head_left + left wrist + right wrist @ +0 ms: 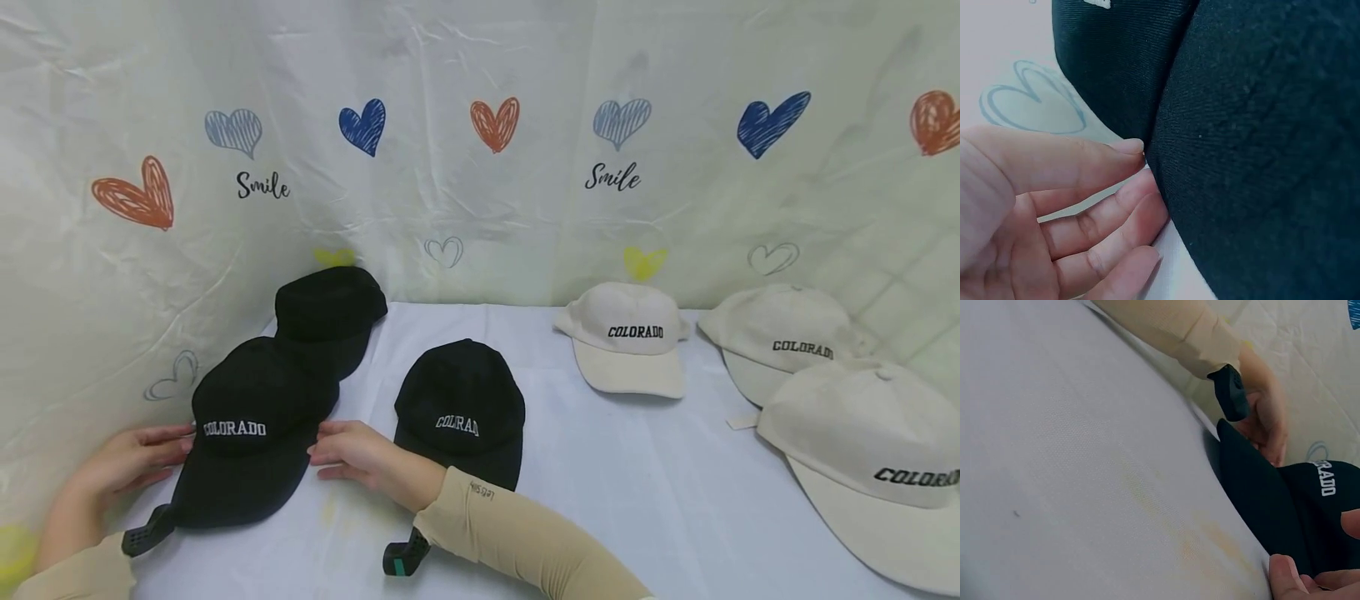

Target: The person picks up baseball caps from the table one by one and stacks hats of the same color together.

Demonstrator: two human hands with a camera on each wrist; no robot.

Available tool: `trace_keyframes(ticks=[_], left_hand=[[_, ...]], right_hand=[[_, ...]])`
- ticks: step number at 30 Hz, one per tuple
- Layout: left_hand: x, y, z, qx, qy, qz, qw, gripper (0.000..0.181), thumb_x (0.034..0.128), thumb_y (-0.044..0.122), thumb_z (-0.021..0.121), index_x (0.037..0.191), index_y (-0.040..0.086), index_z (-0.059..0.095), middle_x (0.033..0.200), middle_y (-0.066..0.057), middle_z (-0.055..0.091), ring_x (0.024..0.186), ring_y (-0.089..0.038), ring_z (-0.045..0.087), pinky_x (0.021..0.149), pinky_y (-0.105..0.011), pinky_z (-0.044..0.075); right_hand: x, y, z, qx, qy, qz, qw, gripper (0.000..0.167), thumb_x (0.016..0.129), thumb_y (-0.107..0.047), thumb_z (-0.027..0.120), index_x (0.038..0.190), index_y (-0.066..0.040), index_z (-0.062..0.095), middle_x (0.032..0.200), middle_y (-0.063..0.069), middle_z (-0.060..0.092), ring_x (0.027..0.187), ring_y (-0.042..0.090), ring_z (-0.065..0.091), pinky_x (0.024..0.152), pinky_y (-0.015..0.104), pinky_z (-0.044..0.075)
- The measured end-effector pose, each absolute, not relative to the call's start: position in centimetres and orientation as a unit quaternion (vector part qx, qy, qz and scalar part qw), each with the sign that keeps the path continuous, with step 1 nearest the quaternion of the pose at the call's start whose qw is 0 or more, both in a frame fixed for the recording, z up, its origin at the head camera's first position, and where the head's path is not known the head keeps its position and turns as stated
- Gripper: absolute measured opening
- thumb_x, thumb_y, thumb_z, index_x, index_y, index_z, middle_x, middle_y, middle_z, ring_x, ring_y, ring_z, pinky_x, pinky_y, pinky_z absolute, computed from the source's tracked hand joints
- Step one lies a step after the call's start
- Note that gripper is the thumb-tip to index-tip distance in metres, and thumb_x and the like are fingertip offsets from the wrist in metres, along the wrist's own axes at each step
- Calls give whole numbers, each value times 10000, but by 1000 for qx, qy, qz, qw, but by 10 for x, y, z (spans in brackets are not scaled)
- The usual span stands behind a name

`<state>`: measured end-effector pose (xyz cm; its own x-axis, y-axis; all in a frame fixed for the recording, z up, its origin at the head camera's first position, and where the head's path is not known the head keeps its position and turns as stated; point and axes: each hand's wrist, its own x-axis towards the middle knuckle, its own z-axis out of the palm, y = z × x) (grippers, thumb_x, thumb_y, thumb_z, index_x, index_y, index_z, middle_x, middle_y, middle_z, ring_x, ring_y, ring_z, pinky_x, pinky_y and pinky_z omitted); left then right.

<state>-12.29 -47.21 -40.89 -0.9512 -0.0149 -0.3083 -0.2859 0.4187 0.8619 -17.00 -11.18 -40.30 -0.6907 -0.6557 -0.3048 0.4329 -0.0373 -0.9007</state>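
A black baseball cap [255, 392] with white COLORADO lettering lies at the left, brim toward me. My left hand [135, 462] is at its left side; in the left wrist view the thumb and fingertips [1129, 147] touch the edge where crown meets brim. On the cap's other side, my right hand [360, 454] reaches in with fingers lightly bent at the brim edge. In the right wrist view, its thumb [1352, 523] stands apart from the other fingers. Right beside that forearm lies another black cap [461, 400], its brim partly hidden by the sleeve.
Behind the left cap, a third black cap [330, 308] sits against the backdrop. Cream COLORADO caps stand on the right: one toward the middle [626, 321], one at the back [787, 325], one in front [877, 433]. A white cloth [622, 483] covers the table.
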Motion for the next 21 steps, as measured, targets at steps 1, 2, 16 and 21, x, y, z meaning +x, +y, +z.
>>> trace_keyframes(ticks=[1, 2, 16, 21], left_hand=[[-123, -471, -408, -89, 836, 526, 127, 339, 1033, 134, 606, 1284, -91, 644, 1077, 131, 688, 900, 69, 628, 788, -219, 565], [-123, -470, -407, -94, 838, 523, 127, 392, 1030, 133, 614, 1307, -143, 594, 1075, 130, 689, 897, 74, 625, 789, -224, 568], [-118, -462, -406, -88, 828, 543, 109, 360, 1026, 63, 600, 1318, -147, 581, 1008, 118, 721, 885, 55, 642, 780, -234, 580], [-116, -460, -410, -54, 771, 630, 72, 442, 1005, -43, 573, 981, 366, 739, 985, 171, 721, 890, 13, 679, 744, -206, 577]], right_hand=[[-170, -112, -403, -97, 579, -714, 382, 500, 993, 7, 562, 1468, 103, 442, 1233, 146, 642, 1168, 297, 643, 1050, 456, 480], [-170, -111, -403, -97, 580, -713, 383, 494, 994, 3, 562, 1465, 102, 450, 1215, 143, 650, 1165, 292, 643, 1050, 454, 480], [-167, -114, -407, -84, 549, -740, 379, 532, 989, 18, 568, 1495, 93, 419, 1442, 199, 526, 1261, 327, 562, 1023, 559, 469], [-167, -114, -406, -76, 528, -759, 374, 566, 980, 50, 548, 1516, 106, 374, 1533, 230, 427, 1322, 363, 496, 1016, 602, 453]])
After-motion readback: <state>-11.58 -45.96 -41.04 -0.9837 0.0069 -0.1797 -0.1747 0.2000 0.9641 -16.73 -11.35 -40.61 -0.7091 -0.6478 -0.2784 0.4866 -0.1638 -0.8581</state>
